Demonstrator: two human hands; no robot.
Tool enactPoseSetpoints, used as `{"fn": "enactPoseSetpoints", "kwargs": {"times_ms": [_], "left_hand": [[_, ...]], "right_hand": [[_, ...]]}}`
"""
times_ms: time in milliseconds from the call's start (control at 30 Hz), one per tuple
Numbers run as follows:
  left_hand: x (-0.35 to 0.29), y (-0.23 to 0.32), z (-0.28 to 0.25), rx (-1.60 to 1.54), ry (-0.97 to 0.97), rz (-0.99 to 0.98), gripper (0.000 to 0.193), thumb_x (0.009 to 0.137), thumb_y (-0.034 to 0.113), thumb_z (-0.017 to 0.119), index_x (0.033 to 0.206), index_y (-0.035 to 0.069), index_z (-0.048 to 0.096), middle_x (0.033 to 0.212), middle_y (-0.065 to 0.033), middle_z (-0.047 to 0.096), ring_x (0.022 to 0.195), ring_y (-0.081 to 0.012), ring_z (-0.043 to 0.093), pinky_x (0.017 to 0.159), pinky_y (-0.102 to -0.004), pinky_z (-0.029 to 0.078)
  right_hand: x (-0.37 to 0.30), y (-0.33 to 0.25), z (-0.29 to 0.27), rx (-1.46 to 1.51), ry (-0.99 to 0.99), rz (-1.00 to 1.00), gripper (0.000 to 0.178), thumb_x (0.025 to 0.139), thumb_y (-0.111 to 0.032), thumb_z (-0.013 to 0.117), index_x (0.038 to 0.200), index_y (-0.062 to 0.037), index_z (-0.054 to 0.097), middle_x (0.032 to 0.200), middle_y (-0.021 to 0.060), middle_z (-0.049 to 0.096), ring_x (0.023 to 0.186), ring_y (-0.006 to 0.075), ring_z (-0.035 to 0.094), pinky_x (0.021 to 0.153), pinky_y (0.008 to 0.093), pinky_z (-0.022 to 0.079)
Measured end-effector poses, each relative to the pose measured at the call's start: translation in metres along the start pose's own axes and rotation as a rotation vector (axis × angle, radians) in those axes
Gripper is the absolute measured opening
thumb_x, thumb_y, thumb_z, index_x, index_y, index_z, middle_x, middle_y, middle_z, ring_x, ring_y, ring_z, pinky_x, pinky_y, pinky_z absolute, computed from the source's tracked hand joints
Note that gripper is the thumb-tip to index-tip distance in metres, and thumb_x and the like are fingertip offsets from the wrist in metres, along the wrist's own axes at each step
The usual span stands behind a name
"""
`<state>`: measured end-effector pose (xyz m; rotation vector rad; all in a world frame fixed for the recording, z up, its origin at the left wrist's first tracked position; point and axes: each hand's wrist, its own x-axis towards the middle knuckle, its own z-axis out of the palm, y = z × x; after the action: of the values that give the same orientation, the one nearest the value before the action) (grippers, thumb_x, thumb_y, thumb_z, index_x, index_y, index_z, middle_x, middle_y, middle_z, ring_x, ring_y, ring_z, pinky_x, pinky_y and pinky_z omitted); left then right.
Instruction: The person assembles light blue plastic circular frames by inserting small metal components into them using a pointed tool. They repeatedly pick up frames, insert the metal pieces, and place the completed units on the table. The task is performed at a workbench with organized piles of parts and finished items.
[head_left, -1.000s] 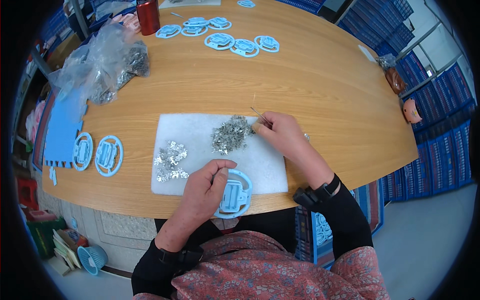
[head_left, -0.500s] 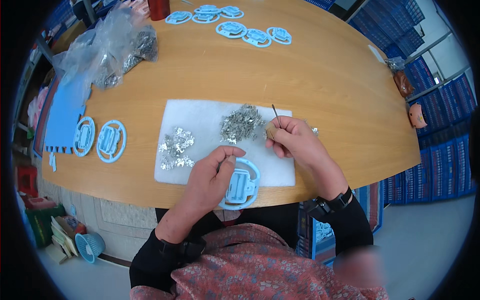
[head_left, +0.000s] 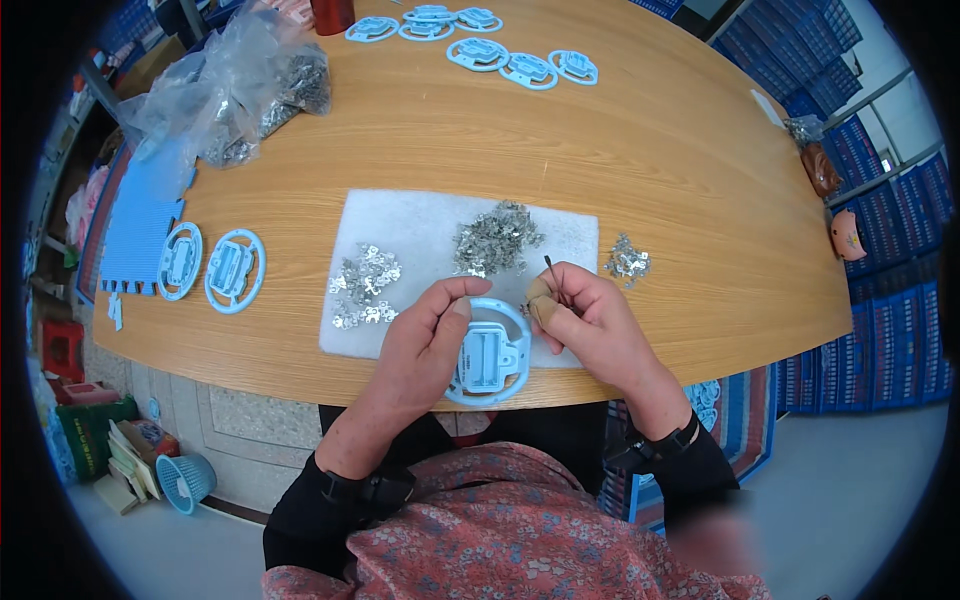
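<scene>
My left hand is closed at the left rim of a light blue plastic steering-wheel-shaped part, which sits at the table's front edge with its boxy centre facing up. Whether those fingertips also pinch something small is hidden. In my right hand, closed close to the wheel's upper right rim, is a thin dark rod-like tool. Tan coverings wrap its thumb and finger. Beneath the work lies a white padded mat, bearing a larger heap of small silvery metal pieces and a looser, shinier spread.
Right of the mat lies another small metal pile. Two blue wheels rest at left beside a blue foam mat. Several more wheels lie at the far side. Plastic bags of metal pieces occupy the back left.
My right hand has come down and nearer the wheel with the tool, uncovering the pile right of the mat. The whole view has shifted slightly.
</scene>
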<state>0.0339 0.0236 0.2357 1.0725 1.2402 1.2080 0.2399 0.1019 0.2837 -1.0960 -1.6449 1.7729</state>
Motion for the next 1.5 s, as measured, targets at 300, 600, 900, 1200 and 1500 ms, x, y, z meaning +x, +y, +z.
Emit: {"fn": "enactPoseSetpoints", "kwargs": {"times_ms": [300,600,900,1200,1500], "left_hand": [[0.0,0.006,0.001,-0.33,0.193,-0.025,0.032,0.11,0.018,0.049,0.139,0.007,0.057,0.111,-0.0005,0.068,0.094,-0.0037,0.061,0.08,-0.0188,0.048],[-0.001,0.003,0.001,-0.375,0.131,-0.002,0.038,0.108,0.021,0.053,0.143,0.008,0.051,0.117,-0.0028,0.064,0.102,-0.0081,0.06,0.087,-0.0241,0.05],[0.015,0.05,-0.015,-0.066,-0.464,-0.207,0.053,0.095,0.007,0.072,0.143,0.002,0.051,0.121,-0.0046,0.068,0.108,-0.0103,0.063,0.093,-0.0272,0.053],[0.003,0.021,-0.006,-0.17,-0.29,-0.24,0.063,0.095,0.012,0.07,0.148,-0.002,0.04,0.111,-0.0132,0.069,0.098,-0.0146,0.067,0.078,-0.0294,0.058],[0.003,0.002,0.003,-0.217,-0.155,-0.177,0.052,0.099,0.011,0.065,0.144,-0.004,0.043,0.117,-0.012,0.066,0.1,-0.0167,0.068,0.077,-0.0316,0.062]], "right_hand": [[-0.026,0.007,0.0,0.075,-0.011,-0.021,0.004,0.098,-0.008,0.062,0.099,-0.0041,0.062,0.109,-0.0017,0.059,0.091,0.0042,0.051,0.08,0.0213,0.042],[-0.034,0.015,0.001,0.004,-0.112,-0.011,0.007,0.096,-0.006,0.064,0.102,-0.0029,0.064,0.091,-0.0062,0.055,0.082,0.0038,0.049,0.075,0.0219,0.044],[-0.038,-0.018,-0.023,-0.267,-0.329,-0.07,0.01,0.091,-0.007,0.066,0.1,-0.0018,0.066,0.095,0.0012,0.058,0.089,0.0096,0.054,0.076,0.0276,0.046],[-0.035,0.015,-0.014,-0.18,0.108,-0.237,0.014,0.091,-0.005,0.067,0.102,0.0013,0.063,0.106,0.0019,0.052,0.088,0.0081,0.047,0.079,0.0238,0.042],[-0.01,0.037,0.012,-0.358,0.268,-0.442,0.022,0.084,0.002,0.066,0.106,0.0031,0.061,0.105,0.0068,0.054,0.083,0.0126,0.052,0.073,0.0263,0.046]]}}
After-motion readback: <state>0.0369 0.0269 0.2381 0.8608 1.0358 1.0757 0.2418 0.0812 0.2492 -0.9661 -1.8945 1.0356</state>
